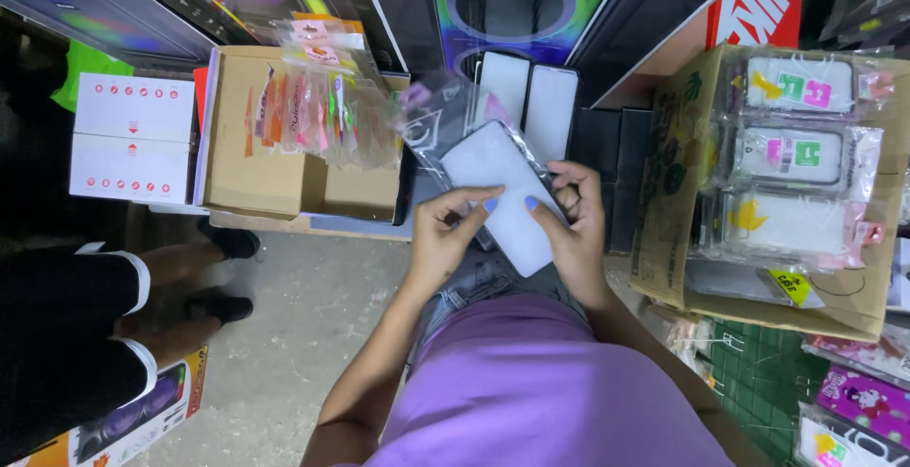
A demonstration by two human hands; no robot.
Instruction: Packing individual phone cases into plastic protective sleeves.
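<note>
Both hands hold a white phone case (500,192) in a clear plastic sleeve, tilted, in front of my purple shirt. My left hand (444,239) grips its lower left edge with the thumb on the white face. On the right side, my right hand (576,230) has its thumb on the face and its fingers curled over the upper right edge. The sleeve's open flap (438,126) sticks up to the upper left.
An open cardboard box (275,159) with several packaged items stands at the upper left. A second box (787,173) of packaged phone cases is at the right. Another person's legs and black shoes (223,277) are at the left. More packets (858,401) lie at lower right.
</note>
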